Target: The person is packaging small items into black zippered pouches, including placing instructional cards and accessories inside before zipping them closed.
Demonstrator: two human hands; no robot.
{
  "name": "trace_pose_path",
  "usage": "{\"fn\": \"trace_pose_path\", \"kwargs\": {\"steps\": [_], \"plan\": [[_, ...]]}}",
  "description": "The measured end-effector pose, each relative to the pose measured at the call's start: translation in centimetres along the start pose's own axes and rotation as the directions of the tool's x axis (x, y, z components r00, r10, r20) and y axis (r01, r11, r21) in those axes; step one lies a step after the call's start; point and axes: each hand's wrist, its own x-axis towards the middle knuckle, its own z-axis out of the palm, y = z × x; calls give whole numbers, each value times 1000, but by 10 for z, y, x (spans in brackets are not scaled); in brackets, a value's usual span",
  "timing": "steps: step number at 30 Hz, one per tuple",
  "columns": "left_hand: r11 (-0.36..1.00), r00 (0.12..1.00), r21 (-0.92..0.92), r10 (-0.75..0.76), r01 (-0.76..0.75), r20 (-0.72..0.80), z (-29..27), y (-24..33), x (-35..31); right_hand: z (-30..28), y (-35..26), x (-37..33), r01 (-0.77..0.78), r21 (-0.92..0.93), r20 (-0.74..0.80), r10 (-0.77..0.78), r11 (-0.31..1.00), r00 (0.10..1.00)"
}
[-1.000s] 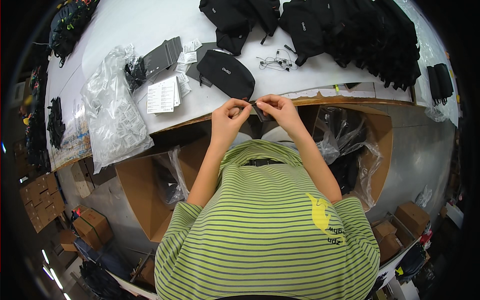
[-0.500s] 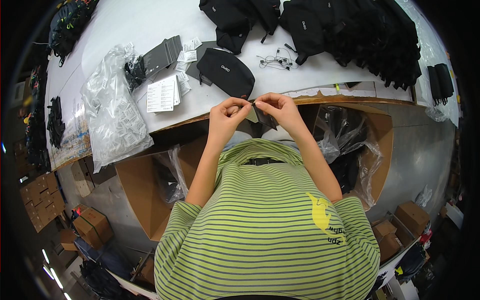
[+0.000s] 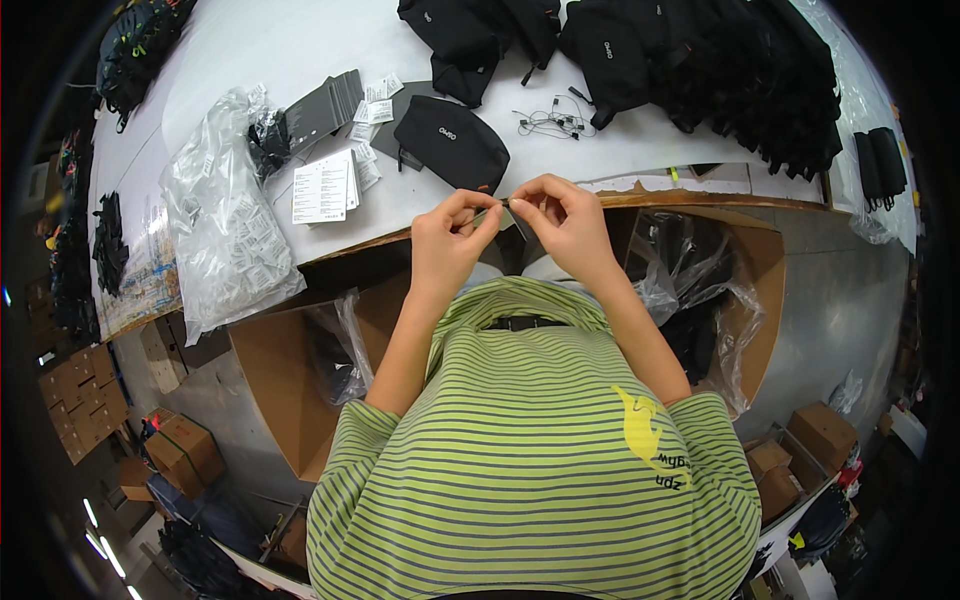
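Observation:
My left hand (image 3: 446, 240) and my right hand (image 3: 565, 225) meet just off the table's front edge, thumbs and forefingers pinched. Between the fingertips is a small dark piece, apparently the string end of a hang tag. A dark card (image 3: 517, 226) hangs below it, partly hidden by the fingers. Just beyond my hands a black zippered pouch (image 3: 455, 143) lies on the table. To its right are several loose black tag strings (image 3: 555, 122). White printed cards (image 3: 322, 190) and a fanned stack of dark grey cards (image 3: 325, 108) lie to its left.
Black pouches (image 3: 700, 80) are heaped at the far right. A clear plastic bag (image 3: 225, 220) of small white labels overhangs the table's front edge at left. Open cardboard boxes (image 3: 275, 370) with plastic liners stand below, on both sides of me.
Both hands have risen slightly and remain pinched together. The dark card below them has swung and shows less of its face. The things on the table stay put.

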Motion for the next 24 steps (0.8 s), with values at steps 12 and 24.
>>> {"fn": "trace_pose_path", "kwargs": {"steps": [12,24], "plan": [[954,964,161,261,-251,-42,-10,41,-1,-5,-30,3,161,78,-55,-157,984,986],[979,986,124,166,-163,-9,-17,35,-7,-24,-25,20,10,59,292,-27,998,956]]}}
